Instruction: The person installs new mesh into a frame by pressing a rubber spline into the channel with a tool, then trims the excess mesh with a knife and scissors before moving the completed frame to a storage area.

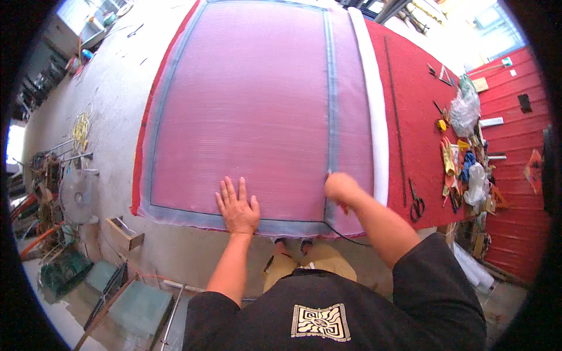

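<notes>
Mesh sheet [252, 111]: lies flat across the table, over the frame; looks pink, probably because the red cover [424, 169] shows through its weave.
Frame [332, 105]: grey-blue rectangle under the mesh sheet, near rail along the table edge in front of the person; likely set there so that the near corner is within easy reach.
Left hand: the left hand [239, 212] is flat, palm down, fingers spread, gripping nothing; rests on the mesh sheet by the near rail. Presumably a brace keeping sheet and frame from sliding.
Right hand: the right hand [342, 188] is clenched at the right rail, above the near right corner. A red piece below the fist suggests a red-handled tool [344, 207]; most of it is hidden. Position over the rail suggests pressure along its inner edge.
Black cord [350, 239]: runs from the near right corner out past the table edge; its free length hangs aside, off the sheet.
White roll [370, 111]: lengthwise beside the right rail, seemingly spare mesh kept rolled and out from under the hands.
Scissors [416, 202]: on the red cover, right of the roll, apart from the work, within reach.
Gloves [448, 164]: further right, among bags and small tools; unworn, both hands bare.
</notes>
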